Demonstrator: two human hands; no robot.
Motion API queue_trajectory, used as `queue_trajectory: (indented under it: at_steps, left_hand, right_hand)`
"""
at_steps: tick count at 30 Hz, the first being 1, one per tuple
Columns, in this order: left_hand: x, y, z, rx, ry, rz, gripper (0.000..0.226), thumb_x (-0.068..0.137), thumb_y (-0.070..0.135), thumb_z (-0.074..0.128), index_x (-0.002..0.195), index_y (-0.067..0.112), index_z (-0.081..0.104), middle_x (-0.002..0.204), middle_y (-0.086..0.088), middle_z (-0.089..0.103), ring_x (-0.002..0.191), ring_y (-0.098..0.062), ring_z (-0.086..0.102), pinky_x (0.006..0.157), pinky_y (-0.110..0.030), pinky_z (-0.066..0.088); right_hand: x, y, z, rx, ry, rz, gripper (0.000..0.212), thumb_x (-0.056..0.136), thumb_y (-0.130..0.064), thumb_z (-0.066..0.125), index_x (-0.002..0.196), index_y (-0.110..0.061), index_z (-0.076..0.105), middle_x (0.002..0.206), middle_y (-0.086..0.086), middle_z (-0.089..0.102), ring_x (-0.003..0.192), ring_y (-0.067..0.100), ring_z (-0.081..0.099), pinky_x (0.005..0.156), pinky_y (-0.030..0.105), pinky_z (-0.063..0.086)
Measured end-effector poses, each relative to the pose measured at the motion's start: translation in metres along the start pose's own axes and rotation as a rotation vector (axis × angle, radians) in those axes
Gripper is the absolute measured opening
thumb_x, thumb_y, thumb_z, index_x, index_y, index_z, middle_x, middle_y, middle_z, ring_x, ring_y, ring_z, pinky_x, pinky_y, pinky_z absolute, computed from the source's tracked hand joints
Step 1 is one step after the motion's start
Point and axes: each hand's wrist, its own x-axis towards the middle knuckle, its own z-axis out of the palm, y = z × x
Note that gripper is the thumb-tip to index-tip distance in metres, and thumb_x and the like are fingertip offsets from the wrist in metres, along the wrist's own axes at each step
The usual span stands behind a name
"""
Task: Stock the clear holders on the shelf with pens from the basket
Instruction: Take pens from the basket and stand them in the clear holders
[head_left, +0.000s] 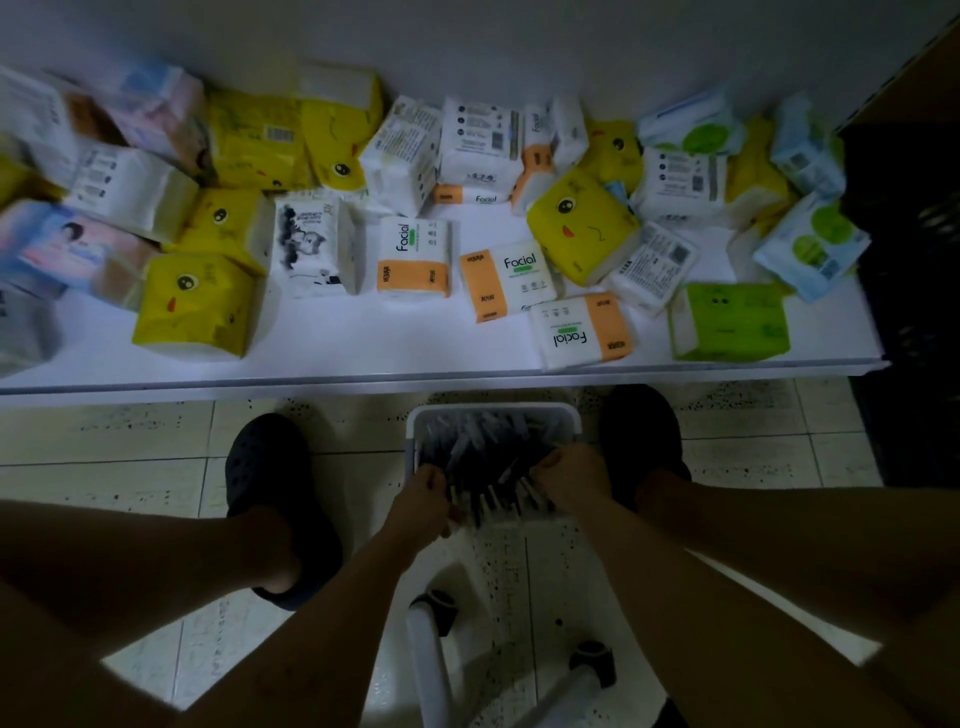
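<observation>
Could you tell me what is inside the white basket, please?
Dark pens, heaped; the left hand and right hand each grip some. The bottom of the basket is hidden beneath them.

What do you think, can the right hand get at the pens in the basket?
Probably yes. The right hand is inside the open basket, fingers curled on the pens, with nothing covering them. The left hand grips pens alongside, not blocking it.

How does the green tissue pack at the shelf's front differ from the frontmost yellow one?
The green pack is lime, the yellow pack bright yellow. The green pack shows two small dot eyes; the yellow pack one large round eye and an orange mark. Both lie near the shelf's front edge.
</observation>
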Motion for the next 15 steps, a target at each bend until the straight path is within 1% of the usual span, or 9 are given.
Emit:
queue_trajectory:
  at_steps: [3, 5, 6, 8, 10, 11, 12, 14, 15]
  left_hand:
    - [-0.004, 0.009, 0.003, 0.033, 0.005, 0.021, 0.020, 0.101, 0.011, 0.033, 0.119, 0.008, 0.040, 0.085, -0.008, 0.054, 0.062, -0.012, 0.046, 0.039, -0.014, 0.036]
    - [-0.008, 0.012, 0.004, 0.052, -0.004, 0.061, 0.031, 0.098, 0.007, 0.035, 0.128, 0.005, 0.037, 0.084, -0.005, 0.050, 0.064, -0.012, 0.046, 0.038, -0.014, 0.037]
    - [-0.011, 0.013, 0.005, 0.043, -0.002, 0.087, 0.034, 0.098, 0.008, 0.036, 0.132, 0.005, 0.037, 0.087, -0.008, 0.052, 0.066, -0.013, 0.048, 0.041, -0.015, 0.042]
    - [-0.018, 0.016, 0.005, 0.006, 0.032, 0.126, 0.033, 0.102, 0.018, 0.035, 0.133, 0.010, 0.040, 0.101, -0.016, 0.057, 0.074, -0.017, 0.054, 0.053, -0.024, 0.051]
    - [-0.024, 0.019, 0.005, 0.011, 0.066, 0.161, 0.031, 0.104, 0.030, 0.031, 0.127, 0.014, 0.045, 0.101, -0.014, 0.057, 0.070, -0.014, 0.050, 0.053, -0.024, 0.042]
    - [-0.027, 0.019, 0.005, 0.017, 0.074, 0.183, 0.030, 0.104, 0.030, 0.030, 0.124, 0.015, 0.046, 0.098, -0.010, 0.056, 0.070, -0.013, 0.049, 0.053, -0.023, 0.040]
    - [-0.031, 0.020, 0.004, 0.009, 0.076, 0.200, 0.028, 0.105, 0.028, 0.030, 0.122, 0.016, 0.048, 0.098, -0.007, 0.056, 0.073, -0.014, 0.051, 0.057, -0.023, 0.043]
    - [-0.036, 0.023, 0.002, -0.015, 0.059, 0.189, 0.025, 0.104, 0.021, 0.032, 0.120, 0.013, 0.050, 0.104, -0.011, 0.057, 0.084, -0.019, 0.055, 0.068, -0.029, 0.050]
    - [-0.041, 0.023, 0.000, -0.017, 0.052, 0.183, 0.024, 0.103, 0.017, 0.033, 0.120, 0.011, 0.050, 0.109, -0.014, 0.057, 0.088, -0.022, 0.056, 0.071, -0.030, 0.050]
  right_hand:
    - [-0.011, -0.003, -0.008, 0.030, 0.020, 0.013, 0.017, 0.089, -0.005, 0.056, 0.097, 0.000, 0.070, 0.099, 0.017, 0.067, 0.096, 0.031, 0.063, 0.083, 0.035, 0.051]
    - [-0.022, -0.004, -0.010, 0.076, 0.057, 0.009, 0.017, 0.087, 0.000, 0.054, 0.099, 0.005, 0.064, 0.094, 0.018, 0.065, 0.094, 0.035, 0.061, 0.082, 0.039, 0.052]
    - [-0.027, -0.005, -0.010, 0.081, 0.064, 0.013, 0.016, 0.087, -0.002, 0.054, 0.101, 0.002, 0.059, 0.093, 0.015, 0.062, 0.095, 0.034, 0.060, 0.083, 0.038, 0.051]
    - [-0.035, -0.007, -0.012, 0.075, 0.020, 0.041, 0.016, 0.088, -0.006, 0.052, 0.105, -0.003, 0.052, 0.096, 0.014, 0.059, 0.090, 0.030, 0.060, 0.080, 0.036, 0.051]
    - [-0.044, -0.010, -0.015, 0.129, -0.058, 0.079, 0.006, 0.091, -0.007, 0.047, 0.095, -0.004, 0.051, 0.080, 0.011, 0.060, 0.069, 0.023, 0.061, 0.069, 0.033, 0.055]
    - [-0.048, -0.011, -0.016, 0.145, -0.087, 0.093, 0.007, 0.093, -0.007, 0.045, 0.092, -0.004, 0.051, 0.077, 0.010, 0.060, 0.064, 0.023, 0.062, 0.065, 0.032, 0.057]
    - [-0.052, -0.012, -0.016, 0.139, -0.106, 0.099, 0.011, 0.096, -0.008, 0.042, 0.091, -0.004, 0.052, 0.080, 0.014, 0.063, 0.068, 0.026, 0.065, 0.067, 0.035, 0.058]
    - [-0.057, -0.012, -0.015, 0.161, -0.118, 0.143, 0.019, 0.100, -0.009, 0.039, 0.089, -0.001, 0.053, 0.092, 0.023, 0.065, 0.076, 0.034, 0.067, 0.072, 0.040, 0.058]
    - [-0.063, -0.013, -0.015, 0.164, -0.116, 0.148, 0.023, 0.100, -0.009, 0.038, 0.083, -0.002, 0.052, 0.087, 0.022, 0.063, 0.070, 0.032, 0.063, 0.070, 0.039, 0.056]
